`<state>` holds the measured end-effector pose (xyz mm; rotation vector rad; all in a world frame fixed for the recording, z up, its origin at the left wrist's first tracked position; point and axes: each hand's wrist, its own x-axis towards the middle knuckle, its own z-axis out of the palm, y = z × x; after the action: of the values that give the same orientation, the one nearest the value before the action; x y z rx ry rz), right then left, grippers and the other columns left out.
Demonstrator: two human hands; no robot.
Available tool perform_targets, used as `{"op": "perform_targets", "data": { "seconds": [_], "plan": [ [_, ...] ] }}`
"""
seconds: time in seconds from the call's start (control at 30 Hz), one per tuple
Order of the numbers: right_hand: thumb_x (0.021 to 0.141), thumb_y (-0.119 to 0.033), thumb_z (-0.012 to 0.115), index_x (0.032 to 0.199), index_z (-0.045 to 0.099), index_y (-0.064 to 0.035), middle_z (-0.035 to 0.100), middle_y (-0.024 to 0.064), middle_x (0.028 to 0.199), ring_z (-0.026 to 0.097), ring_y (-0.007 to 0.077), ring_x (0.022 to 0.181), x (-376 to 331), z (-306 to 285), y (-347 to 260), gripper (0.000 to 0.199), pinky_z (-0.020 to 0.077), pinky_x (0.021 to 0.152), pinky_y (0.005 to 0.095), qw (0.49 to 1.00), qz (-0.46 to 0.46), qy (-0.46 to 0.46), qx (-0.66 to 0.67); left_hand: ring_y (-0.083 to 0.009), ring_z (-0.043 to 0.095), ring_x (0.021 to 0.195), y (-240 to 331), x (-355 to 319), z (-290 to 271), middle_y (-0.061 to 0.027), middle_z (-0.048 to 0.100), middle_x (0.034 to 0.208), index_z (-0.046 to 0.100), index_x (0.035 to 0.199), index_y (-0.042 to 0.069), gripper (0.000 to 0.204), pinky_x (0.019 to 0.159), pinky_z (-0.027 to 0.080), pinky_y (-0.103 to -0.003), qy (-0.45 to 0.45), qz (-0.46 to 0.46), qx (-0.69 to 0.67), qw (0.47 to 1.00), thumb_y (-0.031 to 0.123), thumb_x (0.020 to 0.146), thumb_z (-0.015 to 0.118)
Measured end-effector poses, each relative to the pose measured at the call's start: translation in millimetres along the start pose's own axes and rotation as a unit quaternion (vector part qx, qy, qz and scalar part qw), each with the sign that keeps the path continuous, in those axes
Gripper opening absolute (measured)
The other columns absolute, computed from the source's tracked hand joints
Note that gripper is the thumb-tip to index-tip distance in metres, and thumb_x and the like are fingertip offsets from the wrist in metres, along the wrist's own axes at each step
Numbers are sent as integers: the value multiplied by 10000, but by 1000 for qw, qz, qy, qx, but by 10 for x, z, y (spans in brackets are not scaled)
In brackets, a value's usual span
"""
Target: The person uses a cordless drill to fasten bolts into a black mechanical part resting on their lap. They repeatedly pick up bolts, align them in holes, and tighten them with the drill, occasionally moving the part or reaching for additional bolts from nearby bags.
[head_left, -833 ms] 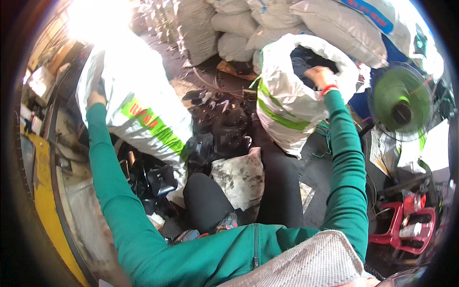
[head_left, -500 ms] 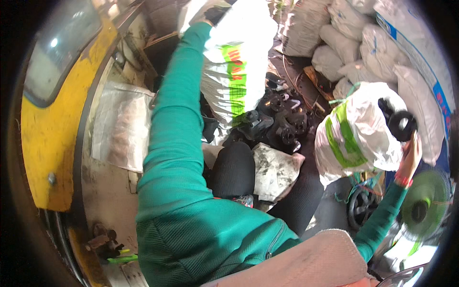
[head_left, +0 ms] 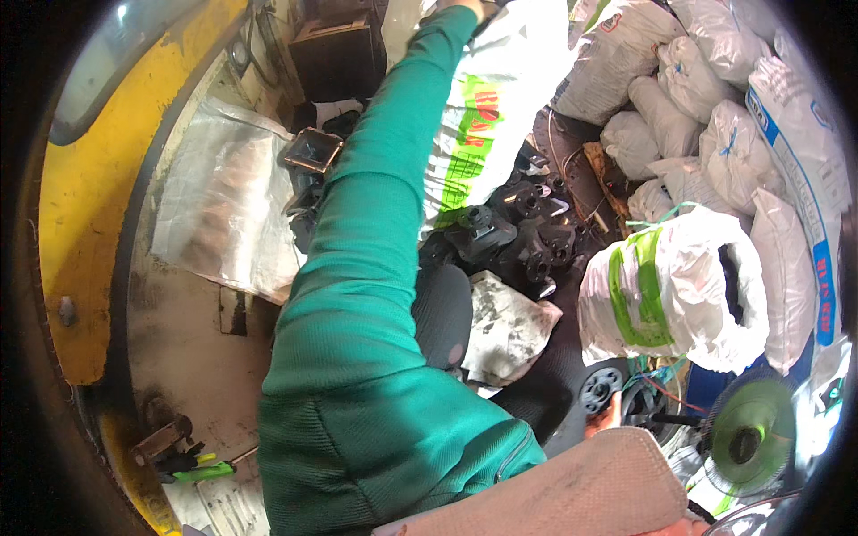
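At the top edge, my left arm reaches out over a large white bag with a green stripe [head_left: 469,134]. Only part of my left hand [head_left: 483,8] shows at the bag's upper end, and its fingers are hidden. Beside my right leg, my right hand [head_left: 605,418] grips a black round part with holes around its face [head_left: 600,389]. Just above it stands a second white bag with green stripes [head_left: 640,286], its mouth turned to the right and dark inside. Several black molded parts [head_left: 527,228] lie piled between the two bags.
Full white sacks [head_left: 666,116] are stacked at the far right. A round green fan [head_left: 751,429] stands at the lower right. On the left are a yellow machine panel [head_left: 89,232], a clear plastic bag [head_left: 223,201] and a green-handled tool [head_left: 204,471]. A dirty white cloth [head_left: 509,326] lies between my legs.
My right hand has come away from the right-hand bag's mouth, down and left to beside my leg, holding a black round part. My left hand stays at the large bag; the view has shifted.
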<state>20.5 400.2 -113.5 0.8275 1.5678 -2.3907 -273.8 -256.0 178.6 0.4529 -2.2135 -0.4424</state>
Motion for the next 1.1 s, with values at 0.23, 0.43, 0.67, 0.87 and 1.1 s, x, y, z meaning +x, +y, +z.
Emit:
{"op": "perform_targets", "data": {
  "seconds": [0.23,0.43,0.67,0.87,1.1],
  "plan": [
    [859,-354,633,1061,643,-142,643,-53,912,554,72,675,-72,87,748,293,384,519,237,993,43,98,-49,-318,616,938,251,276,606,-210,643,984,630,990,9,286,802,476,-392,-19,-26,-19,999,251,851,567],
    [858,-365,626,1016,620,-136,635,-50,866,591,71,681,-75,334,559,278,333,457,193,996,46,69,-36,-313,611,943,348,467,932,-208,640,985,624,990,9,260,798,474,-386,-26,-28,-23,999,221,855,556],
    [842,-381,645,949,626,-194,601,-115,768,556,48,607,-72,320,619,216,301,425,196,996,21,73,-55,-308,605,950,228,646,908,-205,636,985,616,989,10,231,793,472,-380,9,-23,-69,997,187,859,544],
    [853,-409,577,1226,546,-75,612,0,1128,592,123,882,-31,397,681,502,402,599,238,999,-12,-19,-30,-243,588,943,133,602,-150,-140,638,979,616,984,-3,174,800,467,-348,374,138,-425,813,91,863,533],
    [879,-358,624,991,638,-183,551,-95,739,477,27,587,-95,370,651,209,359,512,217,999,7,47,24,-179,588,945,579,-2026,-1579,-78,646,1029,629,1069,-9,253,840,464,-297,88,181,-337,920,148,874,592]
  ]
}}
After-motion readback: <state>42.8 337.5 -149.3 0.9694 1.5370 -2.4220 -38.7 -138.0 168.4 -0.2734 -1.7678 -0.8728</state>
